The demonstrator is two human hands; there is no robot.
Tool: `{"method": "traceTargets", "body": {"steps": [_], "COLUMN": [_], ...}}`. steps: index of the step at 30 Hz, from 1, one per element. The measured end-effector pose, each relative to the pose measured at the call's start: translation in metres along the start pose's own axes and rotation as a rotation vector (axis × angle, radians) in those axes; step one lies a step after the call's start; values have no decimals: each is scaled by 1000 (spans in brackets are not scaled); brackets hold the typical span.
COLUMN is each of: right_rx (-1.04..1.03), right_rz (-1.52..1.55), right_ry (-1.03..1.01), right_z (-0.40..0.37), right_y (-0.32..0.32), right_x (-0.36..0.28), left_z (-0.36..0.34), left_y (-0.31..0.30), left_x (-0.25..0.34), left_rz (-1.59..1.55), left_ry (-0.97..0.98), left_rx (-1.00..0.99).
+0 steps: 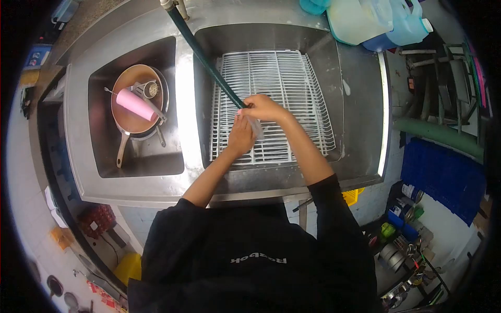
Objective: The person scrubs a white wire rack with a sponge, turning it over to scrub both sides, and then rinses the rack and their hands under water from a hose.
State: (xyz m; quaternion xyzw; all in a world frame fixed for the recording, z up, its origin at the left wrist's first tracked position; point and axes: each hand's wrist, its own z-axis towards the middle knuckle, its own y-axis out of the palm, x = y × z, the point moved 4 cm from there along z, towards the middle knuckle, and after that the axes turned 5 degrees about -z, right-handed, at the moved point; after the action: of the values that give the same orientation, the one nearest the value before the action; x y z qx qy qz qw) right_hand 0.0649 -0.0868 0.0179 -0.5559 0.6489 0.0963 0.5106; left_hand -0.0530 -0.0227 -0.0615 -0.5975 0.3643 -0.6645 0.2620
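Observation:
My right hand (266, 108) is closed around the lower end of a dark green hose (206, 60), which runs down from the tap (169, 4) at the back of the sink. Just below the hose's end, my left hand (241, 136) has its fingers drawn together around something. Beside its fingers shows a small whitish, see-through thing (255, 128); I cannot tell what it is. Beneath both hands, a white wire rack (292, 94) lies in the right sink basin (334, 57).
In the left basin (162, 57) sits a tan pan (125, 81) holding a pink cup (135, 104) and metal utensils. Large plastic jugs (360, 18) stand at the back right. A blue cloth or sheet (443, 177) hangs to the right, above cluttered cookware.

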Motion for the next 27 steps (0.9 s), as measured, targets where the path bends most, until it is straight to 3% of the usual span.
{"method": "traceTargets", "body": {"steps": [2,5,6,8,9,11,12,13,14,15,17,19,20,22,24,26,27], "right_rx": [-12,-39,-40,-33,-15,28,25,97,169,245,261,277,104,65,-36,219,205], "right_rz": [98,108,162,392,733,1420,1658,1724,1788,1850,1742,1580,1522,1008,63,-133,-188], "right_ry": [-21,-78,-83,-59,22,191,60,76,91,105,202,257,258,442,292,133,119], "right_z": [-5,0,2,0,-4,-9,1,6,11,14,11,1,-13,-74,-114,-171,-196], "right_y": [0,13,25,37,41,51,63,75,85,91,99,94,85,37,14,1,-9], "right_x": [-6,-12,-9,-17,-16,-11,6,22,35,43,51,57,64,40,64,67,55], "left_z": [1,30,27,26,22,18,16,16,19,25,31,44,51,59,53,37,25], "left_y": [18,11,7,21,34,46,37,27,7,-11,-34,-53,-59,-71,-70,-72,-73], "left_x": [-6,5,4,-12,-27,-60,-61,-54,-39,-31,-20,-13,-12,-4,-1,4,5], "left_rz": [116,179,102,-130,-241,-876,-1276,-1674,-1885,-1939,-2041,-1879,-1829,-1675,-1415,-1049,-904], "left_ry": [-36,-172,-217,-87,-22,-238,-396,-560,-896,-831,-705,-638,-573,-506,-543,-506,-495], "left_rx": [7,-529,-480,63,337,344,351,347,295,338,407,397,365,287,181,113,75]}}
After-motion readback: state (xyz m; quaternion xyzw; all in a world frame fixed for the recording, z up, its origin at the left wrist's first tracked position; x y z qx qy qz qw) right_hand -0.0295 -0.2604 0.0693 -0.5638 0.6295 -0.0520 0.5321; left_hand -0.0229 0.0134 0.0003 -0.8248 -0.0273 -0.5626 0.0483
